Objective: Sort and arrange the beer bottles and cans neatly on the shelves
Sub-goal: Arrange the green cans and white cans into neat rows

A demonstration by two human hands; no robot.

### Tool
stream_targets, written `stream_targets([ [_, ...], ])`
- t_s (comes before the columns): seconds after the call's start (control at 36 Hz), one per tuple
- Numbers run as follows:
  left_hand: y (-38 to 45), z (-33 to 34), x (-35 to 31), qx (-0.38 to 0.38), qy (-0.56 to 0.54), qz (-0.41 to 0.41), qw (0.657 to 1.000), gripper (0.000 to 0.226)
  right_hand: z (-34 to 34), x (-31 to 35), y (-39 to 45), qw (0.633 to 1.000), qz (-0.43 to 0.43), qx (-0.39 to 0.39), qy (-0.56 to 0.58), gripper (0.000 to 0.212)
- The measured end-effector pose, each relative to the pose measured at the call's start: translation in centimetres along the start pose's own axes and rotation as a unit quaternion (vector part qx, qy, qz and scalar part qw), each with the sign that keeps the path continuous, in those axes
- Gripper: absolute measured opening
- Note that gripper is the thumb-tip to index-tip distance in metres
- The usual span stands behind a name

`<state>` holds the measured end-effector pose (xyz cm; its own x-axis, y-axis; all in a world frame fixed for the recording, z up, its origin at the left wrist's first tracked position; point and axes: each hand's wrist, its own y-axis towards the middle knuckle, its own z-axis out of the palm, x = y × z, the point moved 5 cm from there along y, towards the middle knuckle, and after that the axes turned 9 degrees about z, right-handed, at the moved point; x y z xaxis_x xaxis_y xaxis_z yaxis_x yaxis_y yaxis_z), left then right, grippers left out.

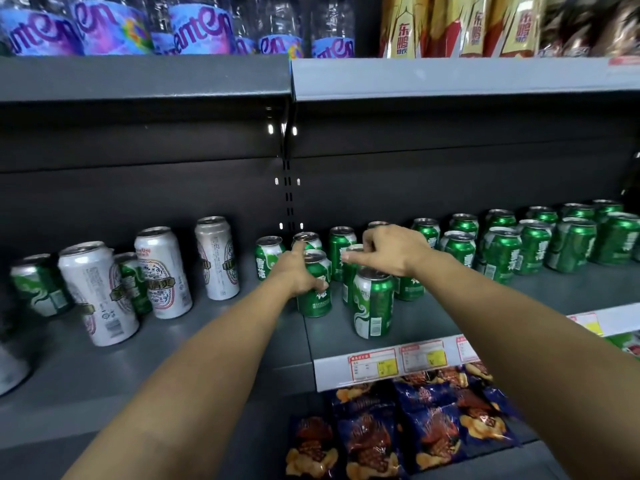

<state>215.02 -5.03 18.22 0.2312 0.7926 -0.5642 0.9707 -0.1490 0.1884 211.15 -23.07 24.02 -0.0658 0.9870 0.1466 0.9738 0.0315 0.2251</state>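
snack bags [408,431] below, white cans [162,271] left of green cans [502,251]

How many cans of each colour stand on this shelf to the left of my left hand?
Tall white cans: 3
Green cans: 3
Total: 6, all left of the left hand. The grey object at the frame's left edge is cut off and not counted.

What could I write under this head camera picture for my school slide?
Both hands, left hand and right hand, grip short green metal beer cans on a grey metal shelf.
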Motion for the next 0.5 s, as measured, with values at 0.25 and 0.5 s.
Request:
stream_targets([
  [0.25, -1.7, -1.0, 0.3, -0.089, -0.046, -0.025, 0.995, 0.078, 1.5, 0.5, -2.0, 0.985, -0.005, 0.161, -0.066, 0.07],
  [0.5, -2.3, -1.3, -0.2, -0.102, -0.069, -0.029, 0.992, 0.062, 1.8, 0.2, -1.9, 0.985, 0.003, 0.169, -0.046, 0.081],
])
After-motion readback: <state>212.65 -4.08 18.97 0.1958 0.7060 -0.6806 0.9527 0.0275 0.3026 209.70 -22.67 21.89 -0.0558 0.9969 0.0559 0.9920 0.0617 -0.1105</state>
